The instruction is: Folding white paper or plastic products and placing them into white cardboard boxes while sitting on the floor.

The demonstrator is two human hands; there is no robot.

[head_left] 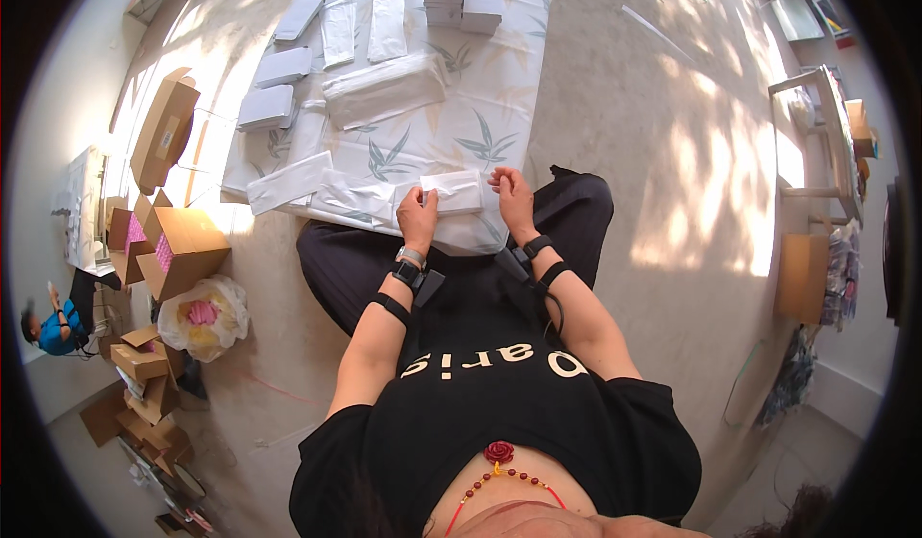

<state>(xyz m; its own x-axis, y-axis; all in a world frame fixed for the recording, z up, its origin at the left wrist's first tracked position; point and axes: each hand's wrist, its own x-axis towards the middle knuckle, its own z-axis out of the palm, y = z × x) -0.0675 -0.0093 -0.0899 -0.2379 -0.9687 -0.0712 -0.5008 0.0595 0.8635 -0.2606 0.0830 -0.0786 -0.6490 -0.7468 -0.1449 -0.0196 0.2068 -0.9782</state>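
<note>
My left hand pinches the left end of a flat white packet near the front edge of the table. Whether it is a sleeve or a thin box is too small to tell. Just off the packet's right end, my right hand is raised with loosely bent fingers, apart and holding nothing I can see. To the left of my left hand, flat white sleeves lie overlapping along the table's front edge. A wider pile of white sleeves rests farther back.
The table wears a leaf-patterned cloth. White stacks stand at its left, and white boxes at the back. Cardboard boxes and a plastic bag sit on the floor left. Another person is far left; a wooden frame stands right.
</note>
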